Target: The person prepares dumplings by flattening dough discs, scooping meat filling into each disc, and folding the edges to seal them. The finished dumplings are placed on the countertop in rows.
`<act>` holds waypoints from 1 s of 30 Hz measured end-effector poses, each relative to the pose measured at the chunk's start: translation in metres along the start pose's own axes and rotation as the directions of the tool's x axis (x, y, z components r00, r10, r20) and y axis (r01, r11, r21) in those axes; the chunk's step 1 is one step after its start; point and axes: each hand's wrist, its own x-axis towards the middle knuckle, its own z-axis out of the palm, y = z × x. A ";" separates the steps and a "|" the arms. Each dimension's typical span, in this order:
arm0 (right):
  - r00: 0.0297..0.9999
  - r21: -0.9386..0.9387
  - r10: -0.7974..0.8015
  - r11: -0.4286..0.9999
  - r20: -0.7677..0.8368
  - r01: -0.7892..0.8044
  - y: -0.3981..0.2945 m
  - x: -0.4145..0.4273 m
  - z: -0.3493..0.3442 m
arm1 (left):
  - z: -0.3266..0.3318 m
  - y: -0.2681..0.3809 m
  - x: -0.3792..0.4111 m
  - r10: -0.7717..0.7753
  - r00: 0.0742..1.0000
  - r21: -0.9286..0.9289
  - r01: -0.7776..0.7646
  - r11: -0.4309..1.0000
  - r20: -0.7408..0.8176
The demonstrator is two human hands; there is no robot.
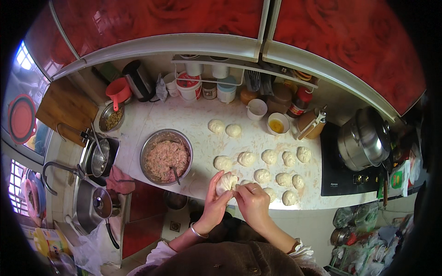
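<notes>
My left hand [215, 198] cups a pleated dough bun [226, 183] above the front edge of the counter. The fingers of my right hand [253, 198] pinch the bun's gathered edge at its right side. What is inside the bun cannot be seen. Several pale dough balls [269, 157] lie spread on the marbled countertop [203, 148] beyond and to the right of my hands. To the left, a steel bowl [141, 162] holds a pinkish minced filling [167, 158], with a spoon [175, 175] standing in it.
A lidded steel pot [362, 141] stands on the black cooktop [336, 172] at right. Along the back are a small bowl of yellow liquid [277, 124], a white cup [256, 109] and tubs [189, 88]. The sink [83, 207] is at left, with a pink cloth [119, 181] beside it.
</notes>
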 end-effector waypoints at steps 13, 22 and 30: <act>0.883 0.275 0.029 0.945 0.469 -0.177 0.005 0.040 -0.061 | -0.006 0.037 0.014 -0.251 0.924 0.593 0.033 0.804 0.288; 0.538 0.687 0.449 -0.298 0.714 -0.663 0.004 0.009 -0.010 | 0.000 -0.001 0.042 0.167 0.983 -0.100 -0.160 0.982 0.074; 0.949 -0.057 -0.197 0.974 0.246 0.217 0.015 0.013 -0.043 | 0.017 -0.015 0.039 -0.225 0.974 -0.229 0.217 0.949 -0.008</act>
